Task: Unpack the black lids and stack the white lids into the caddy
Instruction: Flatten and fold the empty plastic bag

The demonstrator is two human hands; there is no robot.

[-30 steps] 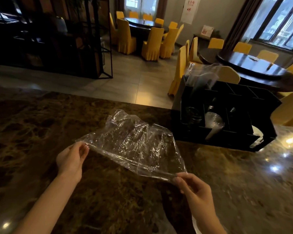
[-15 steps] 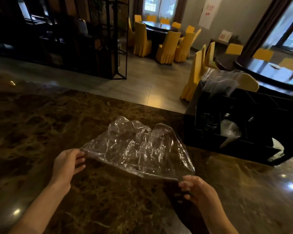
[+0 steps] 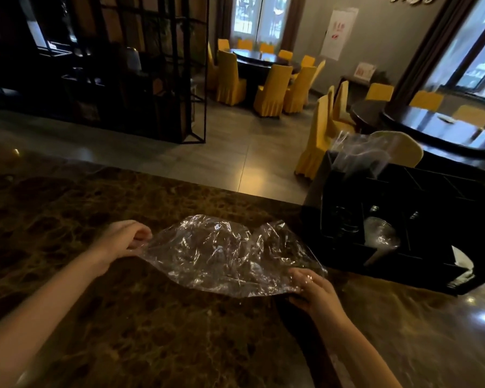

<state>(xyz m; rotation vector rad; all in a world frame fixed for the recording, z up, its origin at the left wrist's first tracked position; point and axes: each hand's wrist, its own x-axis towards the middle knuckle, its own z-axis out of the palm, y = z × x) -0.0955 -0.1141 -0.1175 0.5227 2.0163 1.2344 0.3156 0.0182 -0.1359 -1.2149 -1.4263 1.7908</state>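
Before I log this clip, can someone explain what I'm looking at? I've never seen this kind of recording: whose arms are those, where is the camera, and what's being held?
There is no machine here. A person wears one wide-angle camera on their head, looking forward and down, so the two bare arms are their own. The left hand and the right hand each pinch an end of a crumpled clear plastic bag, stretched between them just above a dark marble counter. The bag looks empty. To the right on the counter stands a black caddy with compartments; another clear bag pokes from its far corner. What is inside is too dark to name. Behind is a dining room with yellow chairs.
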